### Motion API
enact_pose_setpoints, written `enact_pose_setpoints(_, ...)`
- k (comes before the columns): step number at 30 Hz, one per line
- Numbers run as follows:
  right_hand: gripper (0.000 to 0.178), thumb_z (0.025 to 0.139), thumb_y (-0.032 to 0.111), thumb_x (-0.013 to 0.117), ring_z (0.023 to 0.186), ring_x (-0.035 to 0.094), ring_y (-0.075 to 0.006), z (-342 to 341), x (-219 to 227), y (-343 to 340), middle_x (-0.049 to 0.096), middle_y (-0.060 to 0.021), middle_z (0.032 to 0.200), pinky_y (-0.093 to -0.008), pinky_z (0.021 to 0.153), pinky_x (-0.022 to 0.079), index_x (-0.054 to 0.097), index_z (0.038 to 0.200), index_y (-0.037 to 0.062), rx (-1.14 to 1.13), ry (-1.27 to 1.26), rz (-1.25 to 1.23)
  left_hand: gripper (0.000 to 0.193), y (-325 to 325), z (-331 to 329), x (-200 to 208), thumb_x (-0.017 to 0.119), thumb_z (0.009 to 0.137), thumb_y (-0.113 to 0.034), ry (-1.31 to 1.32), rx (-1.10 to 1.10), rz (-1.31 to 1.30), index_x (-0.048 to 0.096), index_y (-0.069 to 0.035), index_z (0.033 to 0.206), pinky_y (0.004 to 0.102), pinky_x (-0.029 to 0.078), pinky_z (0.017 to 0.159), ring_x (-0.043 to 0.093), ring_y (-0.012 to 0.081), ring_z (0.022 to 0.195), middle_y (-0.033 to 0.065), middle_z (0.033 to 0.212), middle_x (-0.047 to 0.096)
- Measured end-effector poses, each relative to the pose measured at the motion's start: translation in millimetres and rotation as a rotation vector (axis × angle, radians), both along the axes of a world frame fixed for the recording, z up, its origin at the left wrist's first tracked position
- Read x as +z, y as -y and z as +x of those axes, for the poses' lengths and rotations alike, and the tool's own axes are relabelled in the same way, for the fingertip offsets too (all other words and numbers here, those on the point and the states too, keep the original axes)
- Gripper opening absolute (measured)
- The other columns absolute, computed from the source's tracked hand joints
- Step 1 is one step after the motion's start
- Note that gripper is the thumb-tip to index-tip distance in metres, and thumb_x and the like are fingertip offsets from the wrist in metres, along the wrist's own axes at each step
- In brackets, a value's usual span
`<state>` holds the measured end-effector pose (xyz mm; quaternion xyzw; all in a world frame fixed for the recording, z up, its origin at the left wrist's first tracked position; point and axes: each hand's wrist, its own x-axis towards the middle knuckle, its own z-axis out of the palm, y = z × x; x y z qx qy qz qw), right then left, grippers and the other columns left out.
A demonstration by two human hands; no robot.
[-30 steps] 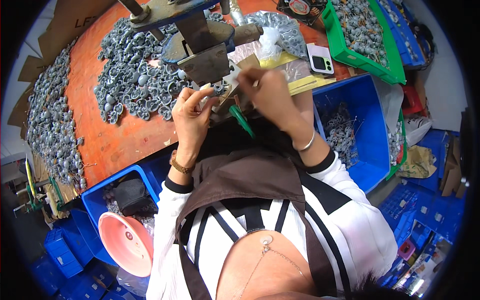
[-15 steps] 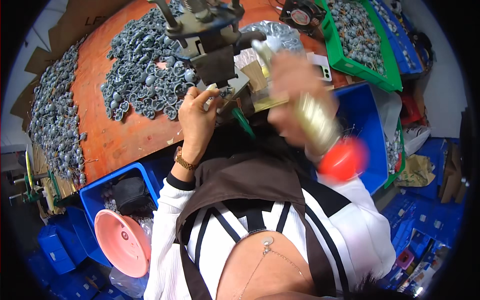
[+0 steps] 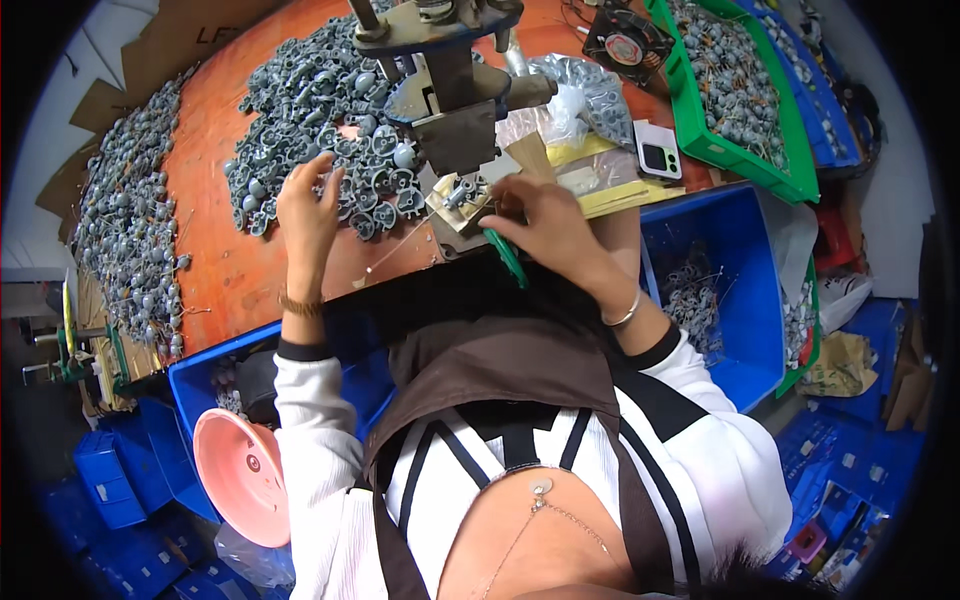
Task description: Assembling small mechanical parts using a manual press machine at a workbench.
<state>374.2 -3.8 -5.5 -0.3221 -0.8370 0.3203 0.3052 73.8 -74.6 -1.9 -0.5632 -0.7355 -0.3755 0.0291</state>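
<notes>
Orange tabletop (image 3: 222,262) — heaped grey parts (image 3: 315,120), black fan (image 3: 627,43)

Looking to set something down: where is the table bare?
Barest: the orange table between the left heap and middle heap, wider toward the front edge beside the left hand. Crowded: under the press by the right hand, around the phone and bag.

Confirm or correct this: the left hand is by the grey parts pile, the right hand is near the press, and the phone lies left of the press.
Wrong side for the phone: the head view shows it right of the press. The left hand is by the grey parts pile, the right hand near the press.
</notes>
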Motion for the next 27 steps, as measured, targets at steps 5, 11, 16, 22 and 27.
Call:
enact_pose_setpoints(5,0.015,0.081,0.012,0.071,0.061,0.058,-0.0133,7,-1,10,0.063,-0.0065,0.072,-0.0266,0.058,0.046,0.063,0.087,0.0010,-0.016,-0.194,-0.141,0.021,-47,-9,-11,0.068,0.080,-0.018,-0.289,-0.017,-0.167,0.066,-0.001,0.093,0.0413,0.048,0.078,0.059,0.0375,0.090,0.0176,0.097,0.064)
enact_pose_setpoints(11,0.007,0.080,0.002,0.070,0.068,0.055,-0.0053,148,77,29,0.062,0.0002,0.077,-0.0199,0.062,0.044,0.064,0.082,-0.0006,-0.348,-0.187,-0.401,0.018,-52,-38,-28,0.069,0.080,-0.015,-0.316,-0.015,-0.185,0.067,-0.007,0.096,0.0401,0.049,0.074,0.062,0.0320,0.086,0.0115,0.092,0.064)
enact_pose_setpoints(16,0.009,0.082,0.007,0.068,0.067,0.059,-0.0088,246,113,39,0.065,-0.0035,0.074,-0.0227,0.061,0.046,0.067,0.082,-0.0020,-0.584,0.550,-0.059,0.016,-54,-39,-21,0.068,0.079,-0.009,-0.297,-0.113,-0.206,0.057,0.002,0.085,0.0422,0.045,0.069,0.058,0.0360,0.078,0.0167,0.085,0.059)
enact_pose_setpoints(22,0.017,0.087,0.015,0.064,0.060,0.053,-0.0074,245,77,-93,0.060,-0.0005,0.067,-0.0228,0.057,0.043,0.065,0.086,-0.0018,-0.648,0.067,0.011,0.013,-47,-42,-34,0.064,0.080,-0.005,-0.346,-0.053,-0.102,0.055,0.002,0.082,0.0437,0.045,0.073,0.057,0.0366,0.083,0.0164,0.086,0.059)
enact_pose_setpoints(27,0.027,0.079,0.025,0.069,0.083,0.068,-0.0267,250,6,-261,0.070,-0.0135,0.087,-0.0377,0.072,0.053,0.068,0.100,0.0081,-0.796,0.453,0.264,0.024,-57,-50,-50,0.062,0.078,-0.003,-0.334,-0.001,-0.229,0.060,0.006,0.100,0.0443,0.047,0.084,0.058,0.0395,0.097,0.0235,0.105,0.062)
